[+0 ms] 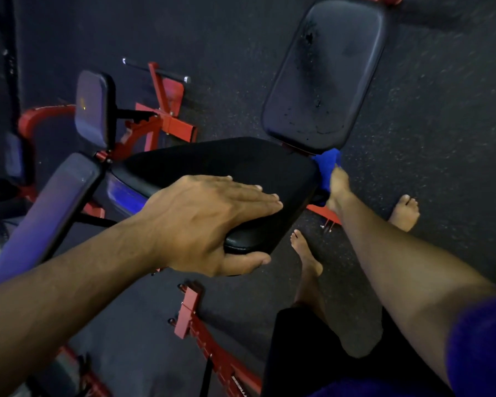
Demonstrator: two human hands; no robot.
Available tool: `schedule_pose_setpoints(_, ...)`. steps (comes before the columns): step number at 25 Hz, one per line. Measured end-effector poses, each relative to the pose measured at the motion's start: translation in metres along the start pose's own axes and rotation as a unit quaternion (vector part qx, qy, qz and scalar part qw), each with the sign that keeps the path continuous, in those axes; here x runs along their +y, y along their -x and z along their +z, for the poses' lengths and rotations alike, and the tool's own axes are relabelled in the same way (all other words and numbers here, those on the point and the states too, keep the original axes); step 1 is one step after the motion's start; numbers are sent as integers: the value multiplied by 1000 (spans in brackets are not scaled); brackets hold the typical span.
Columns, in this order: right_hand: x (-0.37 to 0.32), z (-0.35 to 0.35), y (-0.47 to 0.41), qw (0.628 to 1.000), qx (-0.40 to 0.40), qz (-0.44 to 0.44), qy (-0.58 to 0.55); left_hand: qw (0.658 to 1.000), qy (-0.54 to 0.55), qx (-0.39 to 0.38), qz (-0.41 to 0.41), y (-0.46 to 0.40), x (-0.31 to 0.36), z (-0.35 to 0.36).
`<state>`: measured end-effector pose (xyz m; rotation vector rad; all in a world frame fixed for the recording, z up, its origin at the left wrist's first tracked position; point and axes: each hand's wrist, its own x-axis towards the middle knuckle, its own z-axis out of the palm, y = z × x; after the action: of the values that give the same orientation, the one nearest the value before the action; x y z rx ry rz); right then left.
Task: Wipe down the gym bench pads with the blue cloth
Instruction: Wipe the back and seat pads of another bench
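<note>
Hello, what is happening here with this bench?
A person is wiping a gym bench. The left hand rests on the black seat pad, fingers flat on top and thumb under its edge. The right hand presses the blue cloth against the seat pad's far side, just below the back pad, which shows wet marks.

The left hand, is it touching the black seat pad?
Touching. The head view shows the left hand lying flat on the seat pad, thumb hooked under its near edge.

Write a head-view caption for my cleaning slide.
Left hand steadies the seat pad while the right hand wipes its far edge with the blue cloth.
</note>
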<state>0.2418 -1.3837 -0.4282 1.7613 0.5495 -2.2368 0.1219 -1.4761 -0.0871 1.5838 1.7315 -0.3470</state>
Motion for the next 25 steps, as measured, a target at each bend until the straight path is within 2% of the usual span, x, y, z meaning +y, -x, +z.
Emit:
schedule_pose_setpoints(3,23,4,23,992,63,-107,-12,1000,3,8,5,0,-3,-1)
schedule_pose_setpoints(6,29,7,25,989,63,-121,-52,1000,4,12,14,2,-2,2)
schedule_pose_setpoints(8,8,8,3,995,59,-80,-1,1000,8,20,17,1,-4,2)
schedule_pose_setpoints(11,-20,2,-25,987,28,-33,154,999,8,30,17,1,-1,1)
schedule_pose_setpoints(15,-49,-19,4,957,-23,-122,261,1000,13,17,-2,2,2,-4)
schedule_pose_setpoints(17,-58,-42,29,960,-8,-145,238,1000,8,25,-13,4,2,-5)
schedule_pose_setpoints(21,-66,-84,93,985,23,-144,91,996,0,74,-46,11,6,-7)
schedule_pose_setpoints(23,-62,-90,126,985,39,-133,103,990,-16,120,-73,15,10,-6)
schedule_pose_setpoints(25,-59,-90,153,979,20,-138,152,982,-36,153,-105,15,12,-4)
